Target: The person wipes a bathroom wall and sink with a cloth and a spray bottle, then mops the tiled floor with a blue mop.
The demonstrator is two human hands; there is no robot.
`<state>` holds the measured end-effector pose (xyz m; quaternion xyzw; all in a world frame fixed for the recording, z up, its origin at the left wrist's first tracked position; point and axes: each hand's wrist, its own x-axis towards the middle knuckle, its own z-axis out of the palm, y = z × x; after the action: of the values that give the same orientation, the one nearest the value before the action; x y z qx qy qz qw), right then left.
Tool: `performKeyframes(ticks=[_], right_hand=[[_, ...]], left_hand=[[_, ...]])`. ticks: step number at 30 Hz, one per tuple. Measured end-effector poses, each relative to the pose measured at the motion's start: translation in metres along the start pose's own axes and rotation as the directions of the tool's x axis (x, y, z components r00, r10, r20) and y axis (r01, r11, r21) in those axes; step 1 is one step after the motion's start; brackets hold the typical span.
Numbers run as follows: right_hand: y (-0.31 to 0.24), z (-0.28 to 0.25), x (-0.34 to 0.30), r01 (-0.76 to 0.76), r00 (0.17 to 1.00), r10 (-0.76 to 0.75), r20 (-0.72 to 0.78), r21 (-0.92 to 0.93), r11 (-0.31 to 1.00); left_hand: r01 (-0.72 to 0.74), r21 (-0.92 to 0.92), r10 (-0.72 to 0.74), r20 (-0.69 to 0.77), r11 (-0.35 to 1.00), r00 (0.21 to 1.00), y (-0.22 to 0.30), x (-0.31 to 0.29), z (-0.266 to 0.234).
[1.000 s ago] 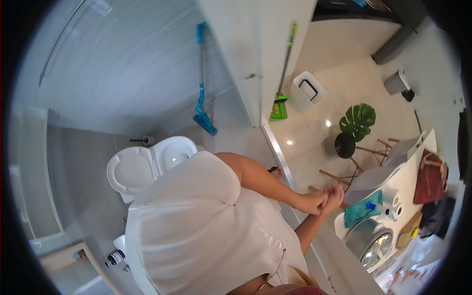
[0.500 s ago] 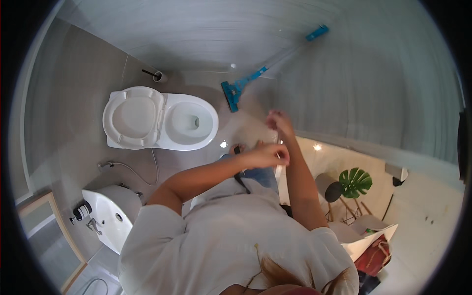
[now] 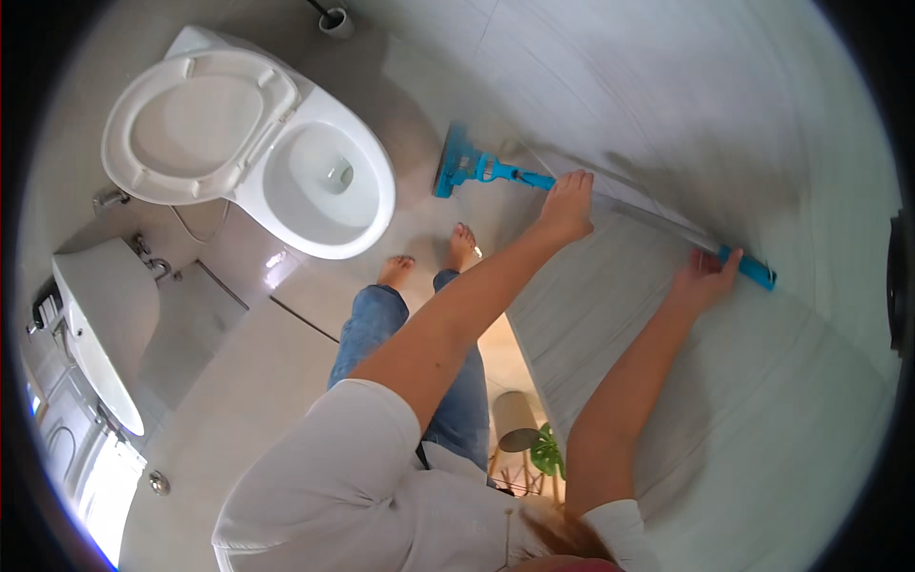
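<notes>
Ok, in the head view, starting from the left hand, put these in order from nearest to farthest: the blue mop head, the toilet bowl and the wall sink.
From the left hand, which grips the mop handle:
1. Blue mop head, just to the hand's left, on the floor by the wall.
2. Toilet bowl, farther left, lid raised.
3. Wall sink, far left and lower, near the picture's rim.

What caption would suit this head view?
Both hands, left hand and right hand, grip a blue mop beside an open toilet.
</notes>
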<state>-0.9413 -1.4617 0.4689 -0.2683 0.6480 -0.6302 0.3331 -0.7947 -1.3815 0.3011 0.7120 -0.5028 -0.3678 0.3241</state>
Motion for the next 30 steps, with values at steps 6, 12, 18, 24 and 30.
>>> performKeyframes(ticks=[6, 12, 18, 24, 30], right_hand=[[-0.031, 0.015, -0.027, 0.507, 0.757, -0.509, 0.409, 0.123, 0.853], [-0.06, 0.046, -0.073, 0.396, 0.633, -0.512, 0.58, 0.326, 0.859], [-0.061, 0.071, -0.13, 0.37, 0.479, -0.52, 0.707, 0.374, 0.85], [-0.091, 0.09, -0.209, 0.404, 0.457, -0.552, 0.697, 0.39, 0.828], [-0.154, 0.132, -0.303, 0.429, 0.436, -0.547, 0.714, 0.369, 0.825]], left_hand=[[0.135, 0.018, -0.135, 0.293, 0.991, 0.946, -0.021, 0.043, 0.016], [-0.186, -0.167, 0.134, -0.282, 0.968, 0.95, -0.008, -0.028, -0.034], [0.248, -0.385, -0.171, 0.221, 0.889, 0.96, -0.089, -0.22, -0.185], [0.836, 0.399, -0.634, -0.547, 0.377, 0.547, -0.15, -0.522, -0.394], [0.878, -0.112, -0.246, -0.937, -0.464, -0.249, -0.046, -0.715, -0.514]])
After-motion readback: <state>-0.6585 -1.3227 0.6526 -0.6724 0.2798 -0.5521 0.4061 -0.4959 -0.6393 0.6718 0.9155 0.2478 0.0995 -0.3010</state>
